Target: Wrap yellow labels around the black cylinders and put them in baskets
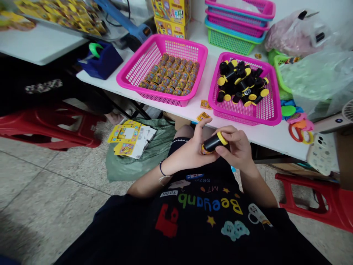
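A black cylinder with a yellow cap (213, 142) is held between my two hands above my lap. My left hand (190, 151) is wrapped round its lower end, where a bit of orange printed label shows, with the index finger raised. My right hand (237, 145) grips the yellow-capped end with thumb and fingers. Beyond them, a pink basket (245, 117) holds a heap of black cylinders with yellow caps. Two small orange printed pieces (203, 116) lie near the table edge. To the left, another pink basket (162, 98) holds rows of small printed jars (171, 75).
A blue tape dispenser (103, 60) stands at the table's left end. Stacked baskets (234, 36) and plastic bags (311, 73) are at the back right. A phone (321, 154) lies near the right edge. Red stools (317, 198) flank me; another person sits left.
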### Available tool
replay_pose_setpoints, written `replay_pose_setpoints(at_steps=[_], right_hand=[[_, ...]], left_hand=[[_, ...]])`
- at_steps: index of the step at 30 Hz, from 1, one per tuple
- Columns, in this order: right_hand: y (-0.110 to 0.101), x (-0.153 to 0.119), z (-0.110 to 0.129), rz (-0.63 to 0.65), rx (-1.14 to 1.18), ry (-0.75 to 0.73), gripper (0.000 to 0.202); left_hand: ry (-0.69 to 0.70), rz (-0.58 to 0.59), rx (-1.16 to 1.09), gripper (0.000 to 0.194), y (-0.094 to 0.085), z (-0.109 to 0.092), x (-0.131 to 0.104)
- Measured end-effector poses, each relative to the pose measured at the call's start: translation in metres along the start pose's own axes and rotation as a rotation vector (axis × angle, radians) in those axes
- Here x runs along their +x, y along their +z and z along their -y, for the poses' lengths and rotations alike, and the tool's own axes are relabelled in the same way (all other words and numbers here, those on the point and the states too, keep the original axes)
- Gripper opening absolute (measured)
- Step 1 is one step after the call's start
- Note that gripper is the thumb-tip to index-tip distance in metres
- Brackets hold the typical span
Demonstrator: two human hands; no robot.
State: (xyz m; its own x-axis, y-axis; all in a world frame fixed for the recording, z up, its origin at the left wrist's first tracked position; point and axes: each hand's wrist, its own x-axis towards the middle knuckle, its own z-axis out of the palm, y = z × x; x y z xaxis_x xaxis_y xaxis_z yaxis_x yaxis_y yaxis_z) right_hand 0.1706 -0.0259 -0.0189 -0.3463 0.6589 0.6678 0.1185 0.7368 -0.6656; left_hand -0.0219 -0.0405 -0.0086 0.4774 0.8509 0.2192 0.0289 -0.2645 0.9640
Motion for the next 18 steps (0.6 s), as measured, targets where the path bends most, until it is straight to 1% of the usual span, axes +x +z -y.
replay_pose_setpoints(at_steps=[2, 3, 7, 9, 13, 16, 18], right_hand=[[-0.001, 0.001, 0.000, -0.009, -0.003, -0.014, 0.028], [-0.002, 0.002, 0.001, -0.014, -0.010, -0.025, 0.029], [-0.002, 0.006, 0.003, -0.046, -0.065, -0.066, 0.030], [-0.002, 0.007, 0.004, -0.046, -0.091, -0.078, 0.030], [-0.006, 0.007, 0.006, -0.007, -0.105, -0.100, 0.033], [-0.010, 0.007, 0.006, 0.028, -0.125, -0.120, 0.037], [-0.013, 0.008, 0.007, 0.048, -0.152, -0.138, 0.037]], left_hand=[[-0.018, 0.056, -0.026, 0.093, -0.001, -0.002, 0.000], [-0.016, 0.058, -0.023, 0.093, -0.001, -0.003, 0.001], [0.024, -0.052, 0.094, 0.095, 0.002, -0.002, 0.001], [0.038, -0.086, 0.145, 0.094, 0.004, 0.000, 0.002], [0.047, -0.087, 0.164, 0.092, 0.004, 0.002, 0.002], [0.024, -0.112, 0.190, 0.085, 0.003, 0.000, 0.001], [0.034, -0.134, 0.222, 0.081, 0.002, -0.002, 0.000]])
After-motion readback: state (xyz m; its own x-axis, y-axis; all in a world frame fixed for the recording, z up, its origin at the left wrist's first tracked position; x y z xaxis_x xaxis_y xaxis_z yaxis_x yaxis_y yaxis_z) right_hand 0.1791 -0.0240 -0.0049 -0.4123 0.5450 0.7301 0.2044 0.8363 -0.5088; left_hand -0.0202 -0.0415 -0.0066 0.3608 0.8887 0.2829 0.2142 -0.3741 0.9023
